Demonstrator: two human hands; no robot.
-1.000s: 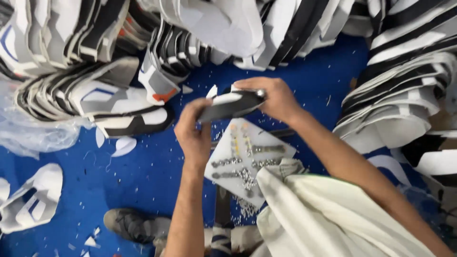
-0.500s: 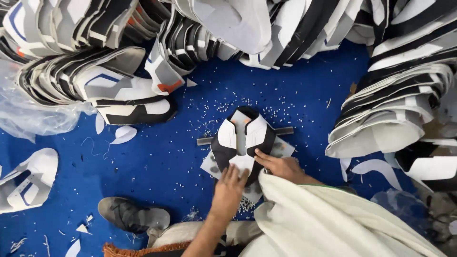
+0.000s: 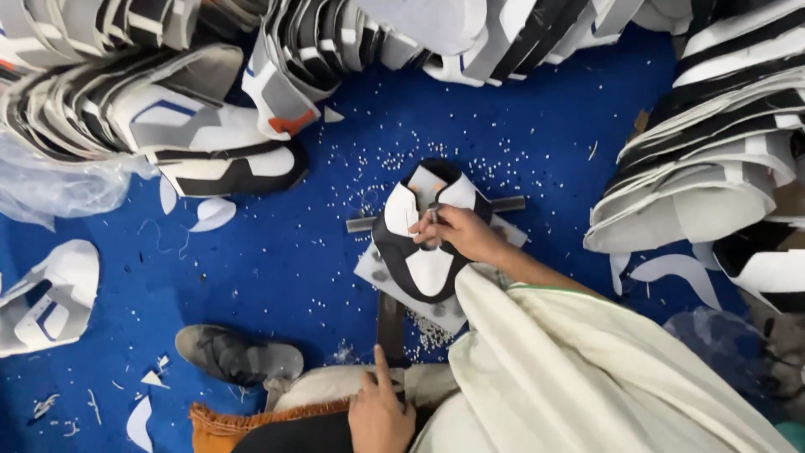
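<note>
A black and white shoe upper (image 3: 428,273) lies flat on a grey metal plate (image 3: 373,270) with a cross bar (image 3: 508,204), on the blue floor. My right hand (image 3: 457,233), reaching out of a cream sleeve, pinches the upper near its middle, at the tongue opening. At the bottom of the view my left hand (image 3: 381,413) grips the near end of a dark lever (image 3: 390,323) that runs up to the plate, index finger laid along it.
Stacks of similar cut shoe uppers ring the floor at the top left (image 3: 168,117) and right (image 3: 713,168). A clear plastic bag (image 3: 50,184), a loose upper (image 3: 46,294) and a worn shoe (image 3: 239,356) lie to the left. Small white punched bits (image 3: 394,159) are scattered around.
Both hands held the upper in the air, then laid it on the plate. My left hand has since dropped back to the lever; my right hand shifted onto the upper's middle.
</note>
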